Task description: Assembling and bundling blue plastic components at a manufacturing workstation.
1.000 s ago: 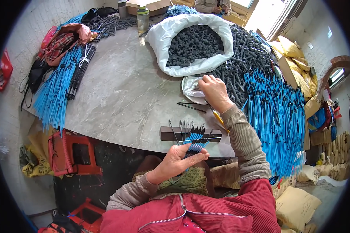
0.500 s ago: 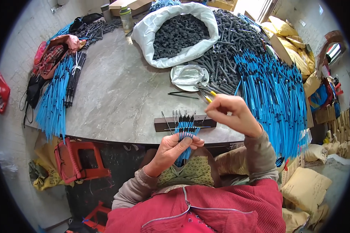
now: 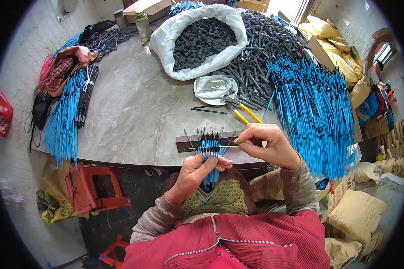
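Observation:
Fanned side by side in my left hand (image 3: 194,174) are several thin blue rods with black tips (image 3: 209,144), gripped between thumb and fingers above my lap. My right hand (image 3: 268,147) is closed in a pinch on the right end of a thin metal wire (image 3: 229,146). That wire lies crosswise at the black parts of the rods; whether it passes through them is too small to tell. Behind the rods, at the table's near edge, is a long dark block (image 3: 182,144) with thin metal pins standing up from it.
Yellow-handled pliers (image 3: 243,114) lie just beyond my right hand. A white plate (image 3: 216,102) holds thin metal wires. Farther back stand a white sack (image 3: 166,56) of black parts and a heap of black tubes (image 3: 274,45). Blue rods (image 3: 316,121) cover the right side; a red stool (image 3: 94,190) stands lower left.
My right hand has come down and slightly left, from above the block to the wire's end beside the rods. My left hand keeps its hold on the rods.

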`<state>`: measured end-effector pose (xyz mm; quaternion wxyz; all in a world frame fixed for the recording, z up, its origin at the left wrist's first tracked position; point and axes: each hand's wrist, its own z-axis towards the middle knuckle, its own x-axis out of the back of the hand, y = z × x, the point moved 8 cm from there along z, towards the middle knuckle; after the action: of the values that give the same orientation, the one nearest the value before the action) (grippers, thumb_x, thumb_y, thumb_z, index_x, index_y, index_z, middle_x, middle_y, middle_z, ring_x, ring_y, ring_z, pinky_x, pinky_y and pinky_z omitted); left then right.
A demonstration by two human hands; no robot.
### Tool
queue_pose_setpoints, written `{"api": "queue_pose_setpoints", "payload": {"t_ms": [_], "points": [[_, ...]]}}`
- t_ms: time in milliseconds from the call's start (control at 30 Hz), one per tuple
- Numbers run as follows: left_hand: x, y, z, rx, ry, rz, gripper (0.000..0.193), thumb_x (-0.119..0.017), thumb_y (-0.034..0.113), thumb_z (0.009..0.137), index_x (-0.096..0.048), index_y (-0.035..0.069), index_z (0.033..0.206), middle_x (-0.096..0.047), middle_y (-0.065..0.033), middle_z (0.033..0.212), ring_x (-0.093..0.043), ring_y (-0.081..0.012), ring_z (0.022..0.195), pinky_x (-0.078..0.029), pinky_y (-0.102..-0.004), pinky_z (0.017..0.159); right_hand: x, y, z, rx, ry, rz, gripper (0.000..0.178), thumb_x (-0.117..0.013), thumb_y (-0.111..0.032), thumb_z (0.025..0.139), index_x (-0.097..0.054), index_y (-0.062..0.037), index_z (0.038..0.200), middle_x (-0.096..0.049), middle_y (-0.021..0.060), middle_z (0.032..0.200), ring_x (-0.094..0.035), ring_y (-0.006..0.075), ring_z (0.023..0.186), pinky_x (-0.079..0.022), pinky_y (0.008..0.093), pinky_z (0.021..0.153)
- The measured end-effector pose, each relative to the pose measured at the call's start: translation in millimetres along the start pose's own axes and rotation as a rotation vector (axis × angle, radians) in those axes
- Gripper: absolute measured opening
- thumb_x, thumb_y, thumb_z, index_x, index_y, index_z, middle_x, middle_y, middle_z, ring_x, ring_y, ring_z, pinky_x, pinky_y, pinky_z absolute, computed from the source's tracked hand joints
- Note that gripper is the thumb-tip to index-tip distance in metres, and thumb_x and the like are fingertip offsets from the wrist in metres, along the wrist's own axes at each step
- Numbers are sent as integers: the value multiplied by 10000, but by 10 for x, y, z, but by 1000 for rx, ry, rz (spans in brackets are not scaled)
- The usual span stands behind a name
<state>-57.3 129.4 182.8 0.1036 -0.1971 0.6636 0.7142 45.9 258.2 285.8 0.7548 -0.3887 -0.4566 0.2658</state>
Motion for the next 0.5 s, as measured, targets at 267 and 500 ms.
{"api": "queue_pose_setpoints", "payload": {"t_ms": [267,500], "points": [[-18,34,12,-8,-14,15,312,-520,210,1073,-684,-35,1173,-725,-153,1138,-688,-193,1063,-535,-303,942,-26,-12,26,5,-5,1,95,-719,19,855,-727,-16,943,-650,2,787,-528,41,636,-379,221,536],[-3,17,17,-5,-29,17,308,-524,206,1071,-689,-35,1169,-727,-153,1137,-686,-190,1067,-533,-300,942,-62,42,56,-98,-26,97,68,-724,6,865,-718,-6,932,-623,-29,736,-511,14,616,-365,208,515]]}}
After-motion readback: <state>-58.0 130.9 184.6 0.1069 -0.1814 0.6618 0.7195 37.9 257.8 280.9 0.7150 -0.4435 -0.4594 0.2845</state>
